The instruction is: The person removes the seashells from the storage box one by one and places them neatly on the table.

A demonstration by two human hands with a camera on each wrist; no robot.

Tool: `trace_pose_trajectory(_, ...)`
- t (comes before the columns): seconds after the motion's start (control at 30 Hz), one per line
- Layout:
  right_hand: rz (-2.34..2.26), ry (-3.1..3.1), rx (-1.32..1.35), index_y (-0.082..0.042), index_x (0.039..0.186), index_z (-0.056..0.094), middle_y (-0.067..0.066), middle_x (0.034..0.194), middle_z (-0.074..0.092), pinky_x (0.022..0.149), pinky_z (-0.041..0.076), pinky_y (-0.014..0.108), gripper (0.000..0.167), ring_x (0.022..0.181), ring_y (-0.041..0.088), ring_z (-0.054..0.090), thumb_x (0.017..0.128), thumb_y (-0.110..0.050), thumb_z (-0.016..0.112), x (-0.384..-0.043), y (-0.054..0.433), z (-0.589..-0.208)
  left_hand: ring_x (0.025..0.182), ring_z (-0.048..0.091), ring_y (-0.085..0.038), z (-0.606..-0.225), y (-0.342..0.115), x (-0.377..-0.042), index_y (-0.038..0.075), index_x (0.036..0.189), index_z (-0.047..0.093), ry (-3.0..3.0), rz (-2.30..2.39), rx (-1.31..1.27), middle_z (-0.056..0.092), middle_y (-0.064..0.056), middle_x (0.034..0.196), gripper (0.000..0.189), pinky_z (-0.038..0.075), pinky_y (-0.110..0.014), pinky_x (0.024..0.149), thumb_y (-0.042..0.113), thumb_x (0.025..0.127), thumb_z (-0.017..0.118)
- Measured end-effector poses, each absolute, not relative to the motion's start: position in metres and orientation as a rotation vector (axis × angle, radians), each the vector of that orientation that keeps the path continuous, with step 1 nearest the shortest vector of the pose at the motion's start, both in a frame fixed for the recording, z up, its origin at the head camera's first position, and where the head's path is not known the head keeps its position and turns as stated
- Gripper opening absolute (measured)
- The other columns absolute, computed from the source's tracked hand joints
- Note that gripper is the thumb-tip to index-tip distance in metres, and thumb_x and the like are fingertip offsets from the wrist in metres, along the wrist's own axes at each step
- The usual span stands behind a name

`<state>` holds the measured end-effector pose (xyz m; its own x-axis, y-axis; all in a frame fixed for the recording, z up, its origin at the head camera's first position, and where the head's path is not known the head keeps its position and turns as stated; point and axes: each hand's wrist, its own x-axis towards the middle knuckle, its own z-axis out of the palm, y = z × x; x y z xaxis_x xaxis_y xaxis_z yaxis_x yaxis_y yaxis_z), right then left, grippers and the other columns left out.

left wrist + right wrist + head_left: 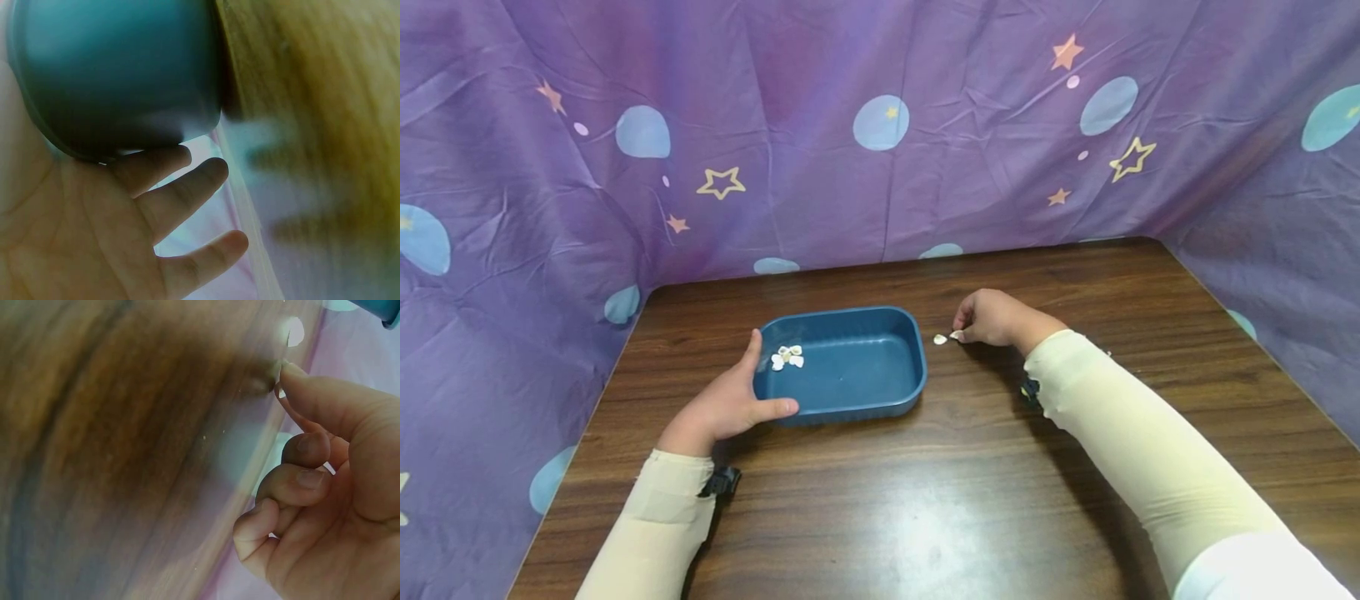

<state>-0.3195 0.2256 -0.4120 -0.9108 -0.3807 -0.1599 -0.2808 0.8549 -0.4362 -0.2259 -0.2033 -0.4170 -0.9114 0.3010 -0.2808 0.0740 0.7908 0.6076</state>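
Purple cloth (812,192) printed with stars and rounded blue shapes hangs behind a dark wood-grain surface (850,500). At the left, a pale sleeve (651,525) leads to the left grip (722,408), spread around the left end of a blue tray (857,375): its thumb lies at the near rim, and in the left wrist view three fingers stretch out straight and apart by the tray's wall, none of them curled. That tray looks like stiff, light plastic, likely to slide if nudged, so a hand braced at its end or rim should suit it. Within it, near the left end, lies a cluster of small white shells (797,362). Beyond the right wall, a loose shell (940,339) lies on the surface. Just beside that, further right, the right grip (1000,321) pinches another shell (956,335) between thumb and finger, its other fingers folded toward the palm; whether this shell touches the surface is hard to tell. Such shells are probably very light, hard and smooth, thin enough to chip or slip under a firm squeeze, and best taken by opposite edges with the fingertips.
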Motion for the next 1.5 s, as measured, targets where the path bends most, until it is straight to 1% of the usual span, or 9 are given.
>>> trace_pose_trajectory(0.2,-0.573,2.791,-0.478,-0.005,0.093,0.077,0.001,0.085,0.074,0.086,0.051,0.041,0.006,0.082,0.02,0.062,0.09,-0.01,0.08,-0.322,0.224,-0.412,0.155,0.023,-0.053,-0.416,-0.203,-0.226,0.011,0.166,-0.022,2.616,0.868,0.283,0.003,-0.027,0.174,0.136,0.027,-0.066,0.122,0.062,0.088,0.078)
trace_pose_trajectory(0.33,-0.643,2.783,-0.492,-0.003,0.099,0.078,0.004,0.089,0.077,0.086,0.053,0.04,0.012,0.085,0.019,0.066,0.089,-0.01,0.081,-0.323,0.22,-0.405,0.156,0.023,-0.052,-0.416,-0.203,-0.226,0.012,0.166,-0.022,2.614,0.87,0.28,0.003,-0.026,0.175,0.136,0.027,-0.066,0.123,0.062,0.089,0.078)
trace_pose_trajectory(0.5,-0.86,2.802,-0.515,-0.001,0.106,0.078,0.003,0.087,0.077,0.081,0.051,0.034,0.02,0.081,0.016,0.064,0.09,-0.012,0.081,-0.323,0.204,-0.386,0.155,0.024,-0.053,-0.415,-0.204,-0.226,0.011,0.165,-0.022,2.621,0.865,0.291,0.004,-0.027,0.174,0.136,0.027,-0.066,0.123,0.061,0.089,0.078)
trace_pose_trajectory(0.6,-0.952,2.814,-0.555,-0.002,0.11,0.078,0.0,0.078,0.07,0.073,0.048,0.03,0.023,0.075,0.013,0.058,0.092,-0.017,0.08,-0.322,0.188,-0.374,0.155,0.025,-0.053,-0.414,-0.205,-0.225,0.012,0.166,-0.021,2.621,0.865,0.28,0.004,-0.027,0.174,0.136,0.027,-0.066,0.123,0.061,0.089,0.079)
trace_pose_trajectory(0.73,-1.036,2.776,-0.642,-0.003,0.114,0.078,-0.003,0.068,0.057,0.063,0.044,0.029,0.027,0.065,0.012,0.052,0.094,-0.021,0.08,-0.316,0.162,-0.363,0.154,0.027,-0.054,-0.414,-0.205,-0.226,0.01,0.166,-0.02,2.627,0.862,0.285,0.006,-0.028,0.174,0.136,0.029,-0.066,0.122,0.062,0.088,0.079)
trace_pose_trajectory(0.87,-1.061,2.731,-0.705,-0.006,0.114,0.079,-0.004,0.067,0.053,0.064,0.044,0.031,0.027,0.064,0.012,0.049,0.093,-0.023,0.082,-0.309,0.134,-0.357,0.154,0.027,-0.053,-0.415,-0.205,-0.227,0.011,0.166,-0.02,2.627,0.866,0.281,0.006,-0.028,0.174,0.136,0.029,-0.066,0.122,0.062,0.088,0.079)
trace_pose_trajectory(1.03,-1.033,2.691,-0.752,-0.007,0.116,0.078,-0.005,0.066,0.05,0.072,0.044,0.03,0.029,0.067,0.012,0.048,0.094,-0.025,0.081,-0.305,0.102,-0.361,0.154,0.027,-0.054,-0.416,-0.206,-0.229,0.011,0.166,-0.02,2.622,0.859,0.256,0.007,-0.029,0.173,0.136,0.028,-0.068,0.122,0.064,0.088,0.078)
trace_pose_trajectory(1.23,-1.049,2.619,-0.738,-0.008,0.121,0.078,-0.004,0.062,0.047,0.061,0.042,0.028,0.033,0.058,0.011,0.045,0.094,-0.027,0.081,-0.302,0.075,-0.369,0.155,0.027,-0.053,-0.418,-0.204,-0.23,0.01,0.166,-0.02,2.622,0.853,0.262,0.007,-0.029,0.174,0.137,0.028,-0.068,0.122,0.066,0.088,0.077)
trace_pose_trajectory(1.5,-1.02,2.585,-0.745,-0.008,0.12,0.077,-0.005,0.063,0.05,0.061,0.044,0.026,0.033,0.06,0.009,0.047,0.094,-0.026,0.082,-0.299,0.053,-0.374,0.154,0.028,-0.054,-0.416,-0.203,-0.23,0.01,0.166,-0.02,2.611,0.85,0.255,0.008,-0.03,0.173,0.136,0.029,-0.069,0.121,0.067,0.088,0.075)
